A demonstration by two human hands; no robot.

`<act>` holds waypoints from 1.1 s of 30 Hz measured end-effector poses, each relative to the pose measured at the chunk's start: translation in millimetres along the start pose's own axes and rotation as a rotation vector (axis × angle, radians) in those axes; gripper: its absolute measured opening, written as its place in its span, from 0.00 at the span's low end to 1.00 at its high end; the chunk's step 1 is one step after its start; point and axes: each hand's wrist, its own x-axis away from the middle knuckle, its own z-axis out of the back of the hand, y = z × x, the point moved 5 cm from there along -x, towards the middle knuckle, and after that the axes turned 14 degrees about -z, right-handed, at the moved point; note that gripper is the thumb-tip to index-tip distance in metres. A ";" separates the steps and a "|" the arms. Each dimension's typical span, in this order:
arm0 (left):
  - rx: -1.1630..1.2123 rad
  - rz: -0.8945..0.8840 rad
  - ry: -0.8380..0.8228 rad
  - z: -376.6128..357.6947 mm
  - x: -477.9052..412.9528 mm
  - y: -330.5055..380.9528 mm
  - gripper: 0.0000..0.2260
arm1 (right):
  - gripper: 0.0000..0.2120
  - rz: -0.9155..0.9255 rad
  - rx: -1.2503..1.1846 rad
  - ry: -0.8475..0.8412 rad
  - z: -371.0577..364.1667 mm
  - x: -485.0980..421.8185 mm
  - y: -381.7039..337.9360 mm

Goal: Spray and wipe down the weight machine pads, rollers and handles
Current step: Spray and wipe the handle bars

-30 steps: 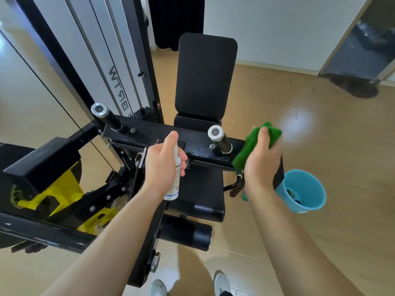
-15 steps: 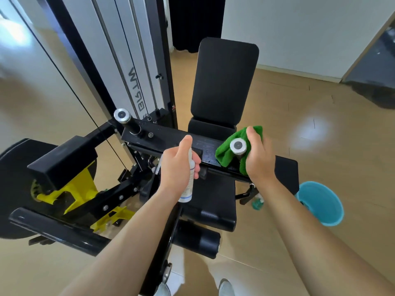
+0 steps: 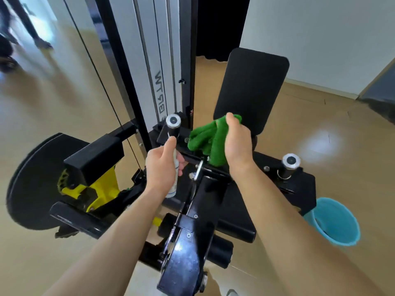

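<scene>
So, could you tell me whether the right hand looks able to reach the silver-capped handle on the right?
Probably yes. The right hand, gripping the green cloth, is left of that silver-capped handle, and only bare black crossbar lies between them. The left hand and spray bottle sit clear.

Matt upholstery, glossy paint, soft pile.

The green cloth (image 3: 208,137) looked soft and nubbly, a thick-piled textile bunched in folds. The back pad (image 3: 252,90) and seat pad (image 3: 233,210) wore smooth black upholstery with a dull, matt finish. The lever arm (image 3: 186,263) nearest the camera was black painted metal, glossy enough to catch bright highlights and lightly speckled. The left handle cap (image 3: 173,121) and right handle cap (image 3: 290,161) were silvery bare metal. The bracket (image 3: 104,186) was yellow painted metal. The spray bottle (image 3: 172,189) was smooth white plastic, the bucket (image 3: 342,229) smooth blue plastic, and the floor (image 3: 320,146) a polished wood-look surface mirroring light.
</scene>
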 end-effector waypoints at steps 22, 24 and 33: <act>0.123 -0.010 -0.397 50.3 -77.1 -40.9 0.25 | 0.19 -0.207 -0.748 0.199 -57.1 8.9 72.3; 0.122 -0.018 -0.390 53.4 -78.2 -44.8 0.26 | 0.21 -0.167 -0.807 0.157 -66.0 4.5 72.2; 0.131 0.038 -0.265 80.8 -86.1 -63.3 0.27 | 0.16 -0.062 -0.678 0.128 -147.4 -45.3 56.6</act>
